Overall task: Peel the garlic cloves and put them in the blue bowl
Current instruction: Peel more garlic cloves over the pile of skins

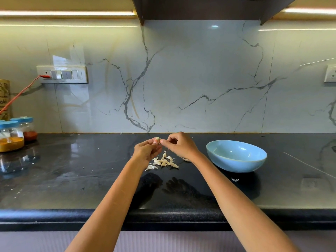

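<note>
Pinching garlic clove [157, 139], both hands [164, 149].

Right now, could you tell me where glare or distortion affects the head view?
Head view: light strips glare along the top; the glossy black countertop mirrors both hands and the blue bowl; wide-angle bending curves the counter edge; the garlic clove looks small and soft.

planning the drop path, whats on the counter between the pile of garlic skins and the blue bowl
In the head view, one pale scrap by the right wrist; otherwise bare black counter.
</note>
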